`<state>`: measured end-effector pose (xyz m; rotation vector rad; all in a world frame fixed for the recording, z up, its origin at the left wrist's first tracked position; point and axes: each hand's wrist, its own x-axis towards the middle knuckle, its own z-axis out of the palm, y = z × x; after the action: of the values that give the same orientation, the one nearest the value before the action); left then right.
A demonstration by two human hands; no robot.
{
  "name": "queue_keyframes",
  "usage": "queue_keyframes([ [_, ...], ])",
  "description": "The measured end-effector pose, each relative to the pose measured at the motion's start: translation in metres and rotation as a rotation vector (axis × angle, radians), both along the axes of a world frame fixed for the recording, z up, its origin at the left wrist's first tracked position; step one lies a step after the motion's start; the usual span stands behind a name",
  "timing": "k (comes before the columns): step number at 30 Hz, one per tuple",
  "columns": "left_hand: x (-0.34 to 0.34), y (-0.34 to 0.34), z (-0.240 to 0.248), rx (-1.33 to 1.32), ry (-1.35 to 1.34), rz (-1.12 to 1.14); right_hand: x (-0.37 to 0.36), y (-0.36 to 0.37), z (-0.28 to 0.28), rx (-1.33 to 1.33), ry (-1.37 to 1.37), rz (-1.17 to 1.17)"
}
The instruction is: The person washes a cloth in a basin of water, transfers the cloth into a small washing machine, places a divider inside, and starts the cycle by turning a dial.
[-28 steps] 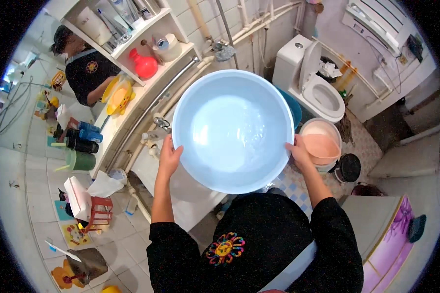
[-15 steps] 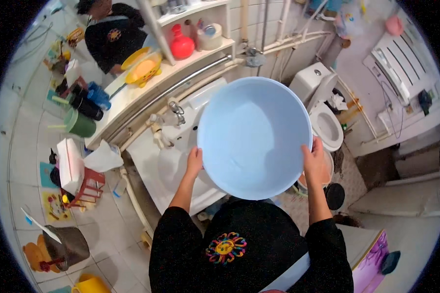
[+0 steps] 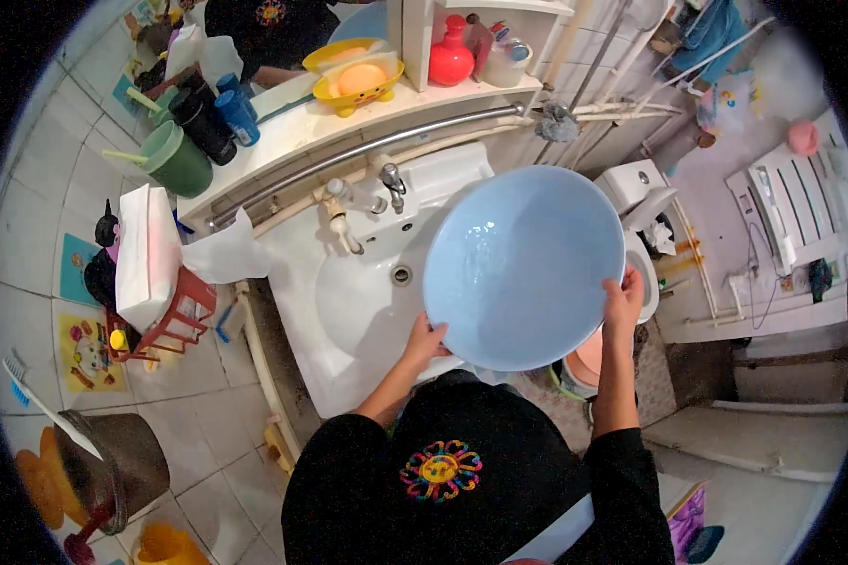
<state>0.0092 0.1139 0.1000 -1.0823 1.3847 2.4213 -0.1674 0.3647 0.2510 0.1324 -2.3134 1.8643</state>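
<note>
A large round light-blue basin point(image 3: 528, 282) is held up between my two hands, its hollow side towards me and shiny wet glints on its inner surface. My left hand point(image 3: 424, 343) grips the rim at the lower left, thumb on the inner side. On the right rim my right hand point(image 3: 623, 299) is closed round the edge, its fingers partly hidden behind it. The basin hangs tilted over the right part of a white washbasin point(image 3: 334, 315), whose drain shows to its left. Behind stands a metal faucet point(image 3: 393, 188).
Above the sink, a ledge point(image 3: 283, 141) holds a yellow soap dish point(image 3: 358, 87) and green cup point(image 3: 174, 160); a red bottle point(image 3: 451, 58) stands beside. A tissue pack point(image 3: 148, 259) is at left. The toilet point(image 3: 643, 273) is partly behind the basin; a pink-orange tub point(image 3: 586, 360) sits below.
The basin has tilted and sits further right in the picture, both hands still on its rim. My view has shifted, and more of the sink, with its drain, now shows.
</note>
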Motion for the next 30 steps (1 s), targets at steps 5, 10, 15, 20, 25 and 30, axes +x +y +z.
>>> queue_keyframes([
  [5, 0.009, 0.008, -0.007, -0.012, 0.089, 0.005, 0.001, -0.023, 0.012, 0.080, -0.010, 0.074],
  [10, 0.005, 0.010, -0.027, -0.008, 0.107, 0.025, 0.020, -0.052, 0.035, 0.101, -0.045, 0.170],
  [15, -0.002, 0.023, -0.098, -0.090, -0.020, 0.227, 0.034, -0.074, 0.037, 0.173, 0.066, 0.220],
  [20, 0.001, 0.020, -0.098, -0.009, -0.016, 0.116, 0.053, -0.099, 0.042, 0.271, 0.015, 0.327],
  [25, 0.002, 0.019, -0.084, 0.033, 0.033, 0.041, 0.063, -0.107, 0.048, 0.255, -0.043, 0.375],
  [30, -0.009, 0.028, -0.090, 0.104, 0.124, 0.085, 0.075, -0.116, 0.074, 0.351, -0.002, 0.381],
])
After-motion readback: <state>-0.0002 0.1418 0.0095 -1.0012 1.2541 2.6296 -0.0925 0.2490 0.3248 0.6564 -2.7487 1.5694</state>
